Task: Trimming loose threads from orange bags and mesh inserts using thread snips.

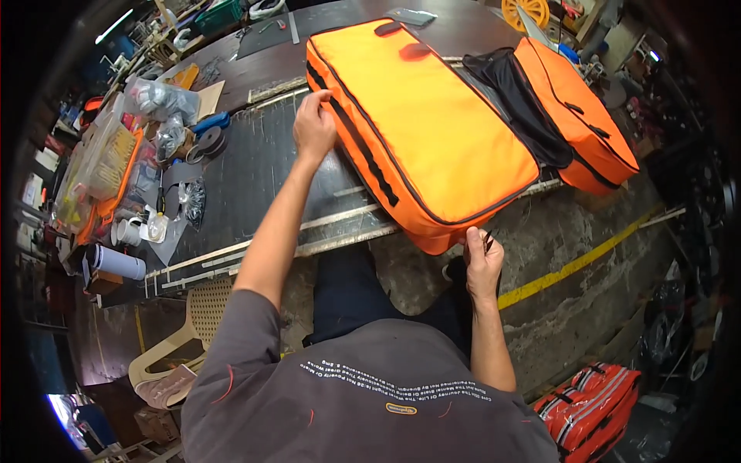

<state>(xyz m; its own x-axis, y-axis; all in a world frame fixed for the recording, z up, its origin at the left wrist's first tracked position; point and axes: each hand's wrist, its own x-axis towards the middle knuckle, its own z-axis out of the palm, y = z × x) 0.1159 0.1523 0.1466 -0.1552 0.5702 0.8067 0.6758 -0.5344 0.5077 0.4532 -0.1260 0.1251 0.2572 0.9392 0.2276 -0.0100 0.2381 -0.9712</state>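
1. Orange bag (pixel 432 123): large, rectangular, edged with a black zipper; it lies on the table (pixel 258 166), its near corner projecting past the table's front edge.
2. Left hand (pixel 315 127): fingers bent, the tips at the bag's left side, near the upper end of a black strap (pixel 363 150); whether they grip the fabric or merely rest on it cannot be told.
3. Right hand (pixel 484 264): fingers folded around a small dark object (pixel 488 241), its kind unclear; the thumb side lies at the bag's near corner.
4. Smaller orange section (pixel 575 116): right of the large bag, with black fabric (pixel 517 100) between; whether all are joined cannot be told.
5. Left part of the table: a clear plastic bin (pixel 112 158), a roll of dark tape (pixel 210 140) and, near the front edge, a pale cylindrical container (pixel 120 262).
6. Surroundings: a beige chair (pixel 207 312) at lower left; a yellow line (pixel 567 272) on the floor; a red bag (pixel 593 413) with pale stripes at lower right.
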